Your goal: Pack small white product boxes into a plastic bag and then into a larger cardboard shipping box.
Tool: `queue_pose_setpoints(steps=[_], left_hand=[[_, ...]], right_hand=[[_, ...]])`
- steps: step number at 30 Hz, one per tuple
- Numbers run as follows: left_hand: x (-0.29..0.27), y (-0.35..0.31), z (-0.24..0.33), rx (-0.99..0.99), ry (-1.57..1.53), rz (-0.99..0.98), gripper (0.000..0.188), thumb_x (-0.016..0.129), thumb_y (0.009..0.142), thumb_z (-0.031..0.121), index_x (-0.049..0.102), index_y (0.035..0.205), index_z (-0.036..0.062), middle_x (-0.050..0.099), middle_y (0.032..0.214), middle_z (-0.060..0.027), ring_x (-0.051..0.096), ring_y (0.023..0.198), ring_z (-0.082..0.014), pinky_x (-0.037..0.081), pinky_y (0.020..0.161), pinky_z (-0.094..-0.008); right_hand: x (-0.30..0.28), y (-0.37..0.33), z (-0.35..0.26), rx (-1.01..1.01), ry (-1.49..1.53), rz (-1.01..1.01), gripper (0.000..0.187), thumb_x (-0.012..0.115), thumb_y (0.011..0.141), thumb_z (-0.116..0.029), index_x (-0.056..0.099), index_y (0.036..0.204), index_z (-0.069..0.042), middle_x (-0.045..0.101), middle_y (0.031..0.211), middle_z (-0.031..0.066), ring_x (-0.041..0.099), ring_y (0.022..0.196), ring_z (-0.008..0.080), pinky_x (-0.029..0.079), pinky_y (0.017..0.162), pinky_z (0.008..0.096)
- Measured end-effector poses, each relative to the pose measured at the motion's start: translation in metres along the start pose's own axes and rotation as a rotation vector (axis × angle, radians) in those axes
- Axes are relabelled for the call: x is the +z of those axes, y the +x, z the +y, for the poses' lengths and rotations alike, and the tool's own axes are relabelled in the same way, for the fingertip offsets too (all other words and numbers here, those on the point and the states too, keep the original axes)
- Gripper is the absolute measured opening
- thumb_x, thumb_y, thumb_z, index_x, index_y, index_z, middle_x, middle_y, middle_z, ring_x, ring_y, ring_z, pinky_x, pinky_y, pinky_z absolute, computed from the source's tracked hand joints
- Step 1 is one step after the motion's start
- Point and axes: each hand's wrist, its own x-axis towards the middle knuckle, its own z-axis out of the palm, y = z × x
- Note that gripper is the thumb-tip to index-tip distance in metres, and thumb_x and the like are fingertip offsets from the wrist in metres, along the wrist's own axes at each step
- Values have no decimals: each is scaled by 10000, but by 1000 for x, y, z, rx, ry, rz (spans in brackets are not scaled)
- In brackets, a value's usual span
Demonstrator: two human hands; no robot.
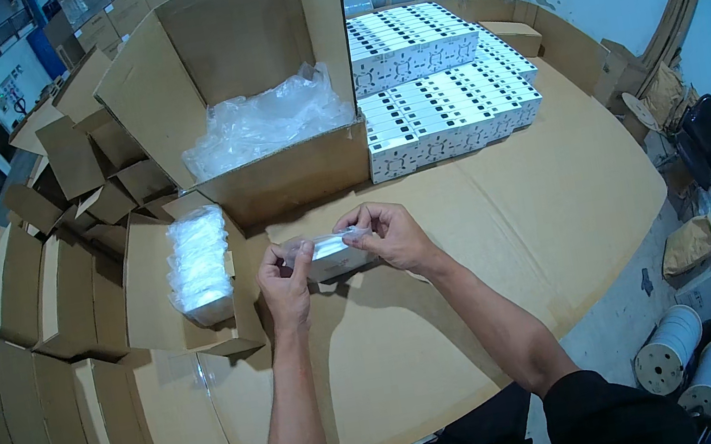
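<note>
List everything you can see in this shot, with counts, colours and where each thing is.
Small box in clear wrap: one, white, held between both hands.
Open carton: one, brown, behind the hands, clear plastic liner inside.
Stacked small boxes: many, white, right of the carton.
Wrapped bundle: one, whitish, left of the hands.
Flattened cartons: many, brown, far left.
Cardboard work surface: brown, underneath.
Spools: two, white, lower right.
Left hand: on the box's left end.
Right hand: on its right end.

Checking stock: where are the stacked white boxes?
In the head view, the stacked white boxes sit upper right of centre on the cardboard-covered table, beside the open carton.
</note>
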Motion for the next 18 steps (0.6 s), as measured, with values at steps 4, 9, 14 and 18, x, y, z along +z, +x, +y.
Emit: queue_pose_setpoints(steps=[4, 9, 14, 18], left_hand=[[-5, 2, -8, 38, -78, 7, 241, 784, 908, 126, 551, 862, 91, 685, 971, -45, 602, 858, -88, 498, 784, -263], [-7, 4, -15, 32, -105, 8, 213, 757, 923, 73, 544, 914, 76, 668, 999, -58, 616, 916, -108, 509, 846, -284], [-5, 6, -17, 25, -98, 19, 201, 749, 927, 61, 549, 932, 74, 673, 987, -53, 624, 912, -107, 514, 854, -282], [-2, 5, -14, 27, -118, 45, 231, 775, 905, 92, 549, 857, 87, 703, 958, -50, 611, 880, -84, 493, 812, -248]], right_hand=[[5, 1, 1, -6, 37, 7, 112, 681, 901, 13, 582, 875, -31, 687, 1147, 126, 636, 1041, 154, 507, 952, 336], [9, -2, -10, -97, 129, 66, 165, 697, 884, 22, 621, 1024, -20, 633, 1259, 128, 612, 1122, 184, 487, 994, 335], [-16, -2, -21, -269, 36, -232, 268, 754, 854, -21, 763, 1117, -73, 594, 1346, 127, 590, 1179, 197, 473, 1032, 350], [-13, -7, -24, -107, -226, -192, 222, 767, 851, -60, 789, 1072, -60, 657, 1283, 111, 613, 1149, 191, 476, 1028, 358]])
